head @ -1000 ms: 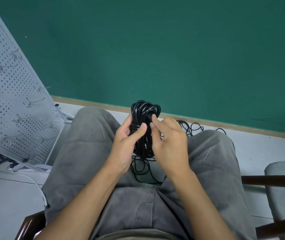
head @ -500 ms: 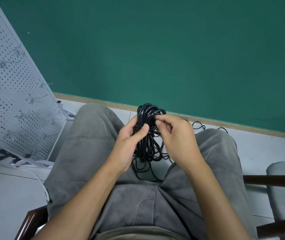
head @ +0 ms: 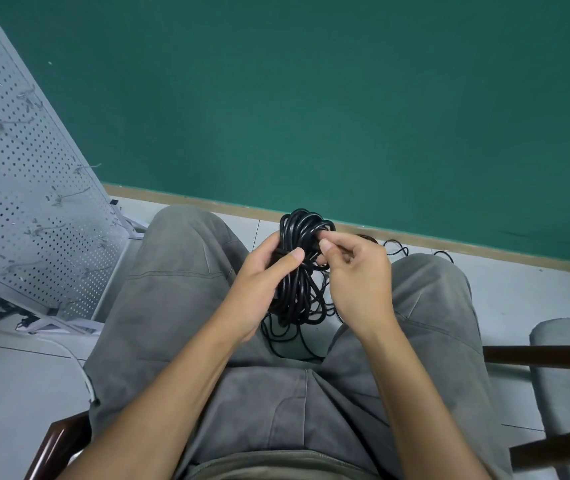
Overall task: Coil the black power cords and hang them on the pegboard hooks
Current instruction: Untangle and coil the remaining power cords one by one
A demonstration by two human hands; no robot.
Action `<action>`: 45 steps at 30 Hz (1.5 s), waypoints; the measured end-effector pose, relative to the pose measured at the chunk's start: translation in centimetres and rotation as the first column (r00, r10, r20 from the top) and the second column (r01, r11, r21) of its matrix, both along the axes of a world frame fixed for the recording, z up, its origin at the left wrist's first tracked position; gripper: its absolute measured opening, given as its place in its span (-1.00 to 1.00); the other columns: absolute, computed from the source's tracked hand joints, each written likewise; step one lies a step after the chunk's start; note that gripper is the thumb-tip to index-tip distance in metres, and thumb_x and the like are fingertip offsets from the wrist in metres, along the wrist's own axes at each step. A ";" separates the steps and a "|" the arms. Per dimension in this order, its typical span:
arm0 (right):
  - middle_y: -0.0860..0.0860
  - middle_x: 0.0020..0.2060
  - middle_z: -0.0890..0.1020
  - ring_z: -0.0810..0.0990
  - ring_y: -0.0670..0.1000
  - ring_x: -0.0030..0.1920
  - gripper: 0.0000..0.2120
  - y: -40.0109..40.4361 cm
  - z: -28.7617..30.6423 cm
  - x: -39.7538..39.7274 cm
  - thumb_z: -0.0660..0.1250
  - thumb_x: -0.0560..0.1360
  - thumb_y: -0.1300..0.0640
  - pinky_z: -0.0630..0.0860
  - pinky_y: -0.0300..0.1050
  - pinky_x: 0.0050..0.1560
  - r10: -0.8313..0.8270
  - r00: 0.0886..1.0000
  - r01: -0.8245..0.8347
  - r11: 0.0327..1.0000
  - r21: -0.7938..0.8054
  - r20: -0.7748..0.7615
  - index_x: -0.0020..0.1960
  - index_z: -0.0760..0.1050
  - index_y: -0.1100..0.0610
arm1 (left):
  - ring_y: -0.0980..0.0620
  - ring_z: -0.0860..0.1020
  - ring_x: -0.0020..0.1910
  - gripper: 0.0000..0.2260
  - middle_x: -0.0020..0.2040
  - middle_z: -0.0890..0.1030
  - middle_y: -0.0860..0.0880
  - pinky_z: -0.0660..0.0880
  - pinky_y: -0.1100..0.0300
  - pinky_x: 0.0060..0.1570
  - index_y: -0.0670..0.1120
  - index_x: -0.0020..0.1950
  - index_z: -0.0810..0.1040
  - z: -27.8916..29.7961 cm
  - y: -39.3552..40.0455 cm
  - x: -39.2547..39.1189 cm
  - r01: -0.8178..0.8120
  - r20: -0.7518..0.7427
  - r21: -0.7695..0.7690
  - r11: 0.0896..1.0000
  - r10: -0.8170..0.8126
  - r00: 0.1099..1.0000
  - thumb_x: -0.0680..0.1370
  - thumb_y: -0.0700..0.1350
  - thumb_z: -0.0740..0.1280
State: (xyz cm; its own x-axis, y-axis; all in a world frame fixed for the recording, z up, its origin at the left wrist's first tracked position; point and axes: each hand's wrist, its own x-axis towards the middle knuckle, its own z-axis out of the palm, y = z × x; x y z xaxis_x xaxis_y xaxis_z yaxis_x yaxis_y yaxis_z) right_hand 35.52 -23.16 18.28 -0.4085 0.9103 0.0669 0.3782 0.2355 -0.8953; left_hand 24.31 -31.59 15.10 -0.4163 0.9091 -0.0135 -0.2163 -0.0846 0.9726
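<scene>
A bundle of coiled black power cord (head: pixel 302 233) stands upright between my knees. My left hand (head: pixel 263 282) grips its middle, thumb pressed across the loops. My right hand (head: pixel 356 271) pinches a strand near the top of the bundle between thumb and fingertips. Loose loops of the cord (head: pixel 297 337) hang below my hands toward the floor. More black cord (head: pixel 396 249) lies on the floor past my right knee. The white pegboard (head: pixel 17 202) leans at the left, with several bare wire hooks (head: pixel 84 166) sticking out.
I sit on a wooden-framed chair (head: pixel 58 441) in grey trousers. A second grey-cushioned chair (head: pixel 567 344) stands at the right. The green wall (head: pixel 311 98) with a tan skirting lies ahead. A white cable (head: pixel 79 368) runs over the floor by the pegboard's foot.
My right hand moved from lying flat on the bundle's front to its upper right side, where it now pinches a strand. The left hand's grip is unchanged.
</scene>
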 end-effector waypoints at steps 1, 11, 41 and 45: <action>-0.15 -0.29 0.69 0.66 -0.14 -0.22 -0.81 0.1 0.1 -0.1 0.33 0.63 0.23 0.52 -0.27 -0.12 0.003 0.999 -0.005 0.999 0.031 0.040 0.07 0.71 0.04 | 0.06 0.61 0.28 -0.73 0.25 0.68 -0.04 0.48 0.25 0.24 -0.11 0.38 0.55 -0.1 0.0 0.1 -0.010 -0.004 0.002 1.000 0.010 1.000 0.69 -0.23 0.25; -0.14 -0.25 0.69 0.67 -0.14 -0.22 -0.81 -1.1 -1.2 -1.3 0.31 0.64 0.24 0.53 -0.36 -0.11 -0.103 0.994 0.102 0.993 -0.066 -0.021 0.11 0.69 0.11 | -0.06 0.63 0.26 -0.77 0.18 0.71 -0.11 0.45 -0.09 0.42 -0.12 0.27 0.64 -1.2 0.4 0.5 -0.163 0.145 -0.097 0.982 0.176 0.974 0.68 -0.21 0.25; -0.05 -0.37 0.53 0.40 0.00 -0.33 -0.84 0.0 -2.5 -1.7 0.33 0.60 0.25 0.32 -0.08 -0.23 0.077 0.972 -0.155 0.919 0.363 0.221 -0.14 0.60 0.14 | -0.01 0.65 0.20 -0.69 0.22 0.69 -0.13 0.60 0.19 0.07 -0.14 0.36 0.58 -1.6 -0.2 -0.2 -0.184 0.314 -0.097 0.978 0.206 0.927 0.73 -0.23 0.12; 0.11 -0.37 0.59 0.49 -0.07 -0.35 -0.80 1.2 -2.2 -0.6 0.33 0.62 0.26 0.43 -0.10 -0.25 0.176 0.984 -0.176 0.984 0.032 -0.003 -0.17 0.63 0.20 | -0.07 0.63 0.27 -0.69 0.25 0.67 -0.16 0.56 0.05 0.27 -0.15 0.41 0.54 -1.7 -0.1 -0.1 -0.176 0.291 -0.099 0.979 0.197 0.936 0.73 -0.24 0.12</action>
